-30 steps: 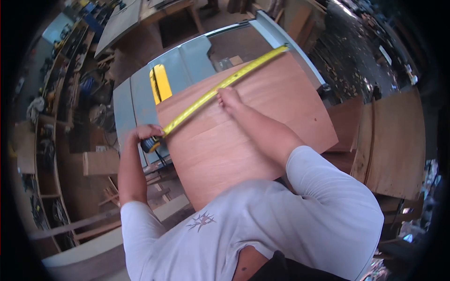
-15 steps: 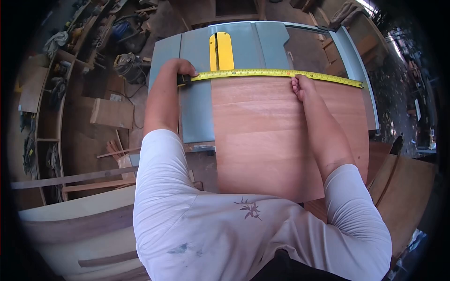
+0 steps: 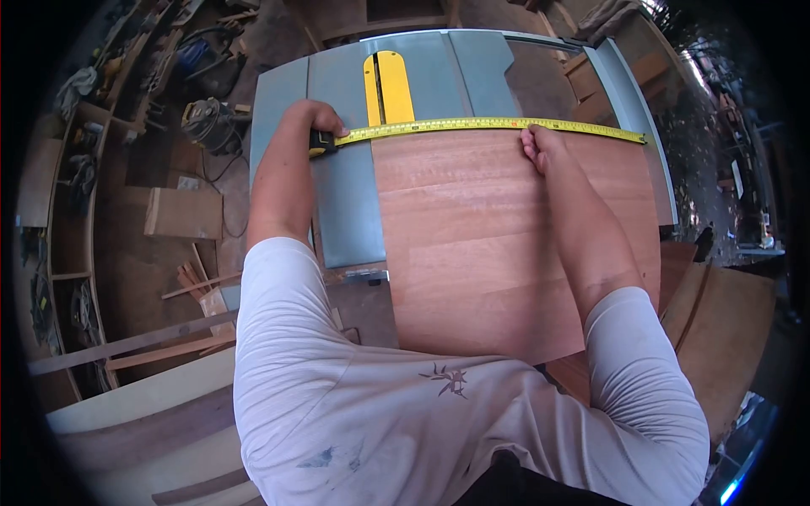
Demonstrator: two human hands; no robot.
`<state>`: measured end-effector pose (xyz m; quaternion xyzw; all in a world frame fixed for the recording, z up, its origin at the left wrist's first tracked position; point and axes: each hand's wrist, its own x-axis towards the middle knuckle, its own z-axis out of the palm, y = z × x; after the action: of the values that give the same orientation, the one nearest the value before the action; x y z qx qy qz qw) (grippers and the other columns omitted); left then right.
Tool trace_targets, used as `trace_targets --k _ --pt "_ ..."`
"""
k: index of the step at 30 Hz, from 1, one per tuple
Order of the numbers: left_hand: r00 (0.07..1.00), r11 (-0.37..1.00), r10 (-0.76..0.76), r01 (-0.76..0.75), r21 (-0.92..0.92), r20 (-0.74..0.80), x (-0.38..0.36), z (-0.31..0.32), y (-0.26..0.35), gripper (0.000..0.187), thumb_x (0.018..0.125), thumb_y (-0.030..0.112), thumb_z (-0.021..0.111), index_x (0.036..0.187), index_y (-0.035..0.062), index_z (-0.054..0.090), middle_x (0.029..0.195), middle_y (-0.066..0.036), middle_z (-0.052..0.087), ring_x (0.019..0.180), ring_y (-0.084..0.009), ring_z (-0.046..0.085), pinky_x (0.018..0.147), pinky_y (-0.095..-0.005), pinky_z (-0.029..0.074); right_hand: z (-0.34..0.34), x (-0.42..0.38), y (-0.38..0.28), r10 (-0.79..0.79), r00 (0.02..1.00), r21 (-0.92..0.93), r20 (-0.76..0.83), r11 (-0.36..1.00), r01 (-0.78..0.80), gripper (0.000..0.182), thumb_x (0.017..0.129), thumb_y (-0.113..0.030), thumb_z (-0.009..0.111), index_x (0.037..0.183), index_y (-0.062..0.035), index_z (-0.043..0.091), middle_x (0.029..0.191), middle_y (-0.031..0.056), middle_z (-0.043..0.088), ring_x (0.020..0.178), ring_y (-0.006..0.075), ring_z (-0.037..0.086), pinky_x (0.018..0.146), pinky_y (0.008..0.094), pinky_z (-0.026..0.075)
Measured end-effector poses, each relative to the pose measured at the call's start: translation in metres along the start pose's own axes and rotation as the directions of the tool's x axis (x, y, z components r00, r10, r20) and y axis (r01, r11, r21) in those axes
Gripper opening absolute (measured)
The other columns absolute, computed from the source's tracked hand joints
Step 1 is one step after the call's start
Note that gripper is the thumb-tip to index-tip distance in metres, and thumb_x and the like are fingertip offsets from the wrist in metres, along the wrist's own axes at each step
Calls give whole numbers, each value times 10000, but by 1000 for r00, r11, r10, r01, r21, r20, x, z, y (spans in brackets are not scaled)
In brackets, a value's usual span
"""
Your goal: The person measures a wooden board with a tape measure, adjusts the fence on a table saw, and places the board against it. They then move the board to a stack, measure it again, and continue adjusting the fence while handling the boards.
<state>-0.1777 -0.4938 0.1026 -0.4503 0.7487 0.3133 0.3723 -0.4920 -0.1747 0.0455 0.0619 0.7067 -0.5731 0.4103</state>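
Observation:
A yellow tape measure [image 3: 439, 126] stretches along the far edge of a reddish plywood sheet [image 3: 498, 244], reaching the sheet's far right corner. My left hand [image 3: 325, 120] is closed round the black tape case, left of the sheet. Closer to the tape's other end, my right hand [image 3: 542, 148] pinches the blade with curled fingers at the board's edge. The sheet lies on a grey-blue saw table [image 3: 350, 219]. Beyond the tape, a yellow insert plate [image 3: 395, 84] with a dark slot is set in the table top.
Left of the table are a shop vacuum [image 3: 211, 126], a wooden box [image 3: 184, 212] on the floor and shelves [image 3: 94, 244] with tools. Long boards [image 3: 143, 422] lie at the lower left. More wooden panels [image 3: 726, 337] stand at the right.
The view has shifted slightly, so the table and sheet appear a little further left and higher. Both hands keep their hold on the tape measure.

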Motion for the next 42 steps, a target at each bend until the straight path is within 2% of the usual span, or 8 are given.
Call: trace_targets --k 15,24,28,30,35,36,39,42 --pt "997 998 -64 64 -13 40 -7 -1 6 428 882 386 620 1233 141 601 1126 -67 634 985 -187 610 882 -383 472 -1 3 -7 12 999 -114 35 993 -8 222 978 -247 470 878 -84 583 671 1 614 521 73 584 411 183 467" --pt "949 952 305 -303 34 -80 -49 44 -19 484 740 444 735 1071 98 661 955 -78 649 859 -197 597 769 -339 470 -2 5 -5 28 999 -108 30 994 -25 193 972 -236 483 896 -97 593 703 -8 649 528 51 604 398 175 481" --pt "888 872 458 -455 -178 -28 -87 111 -49 592 778 249 677 1322 113 485 1038 -98 641 936 -168 587 837 -300 466 -7 1 -1 -65 983 -59 170 995 76 181 978 -211 458 903 -82 562 675 10 616 501 70 573 396 196 489" --pt "882 888 457 -445 114 -114 -135 143 -40 658 815 272 629 1415 176 376 1113 -149 637 1010 -240 603 888 -339 462 -1 -12 -1 -170 951 -57 258 980 190 187 980 -213 457 878 -88 551 662 0 582 510 68 546 429 191 478" --pt "892 874 442 -452 -179 -93 -194 233 -45 750 878 207 571 1501 173 153 1178 -179 596 977 -223 608 904 -347 461 3 -83 27 -287 827 -107 484 918 381 223 979 -254 461 862 -108 582 668 -24 562 603 77 516 560 224 432" --pt "708 714 622 -688 -128 -335 -166 272 -63 797 842 214 604 1500 162 158 1123 -183 635 981 -250 624 886 -372 472 9 -113 36 -336 807 -163 486 872 462 253 974 -266 473 835 -103 607 678 -6 593 618 89 538 581 235 451" --pt "798 735 515 -599 -318 -314 -201 310 -32 828 848 152 626 1507 129 126 1009 -124 636 869 -159 587 797 -303 473 26 -169 92 -207 698 -344 686 753 561 255 942 -255 549 793 -73 646 690 3 626 635 90 566 584 250 466" --pt "835 351 473 -471 -809 -280 -232 330 0 835 859 31 603 1511 113 85 776 -36 584 672 -95 529 621 -241 448 37 -239 148 -141 509 -258 849 730 632 245 931 -248 566 794 -62 647 677 -2 619 595 65 531 545 249 447"
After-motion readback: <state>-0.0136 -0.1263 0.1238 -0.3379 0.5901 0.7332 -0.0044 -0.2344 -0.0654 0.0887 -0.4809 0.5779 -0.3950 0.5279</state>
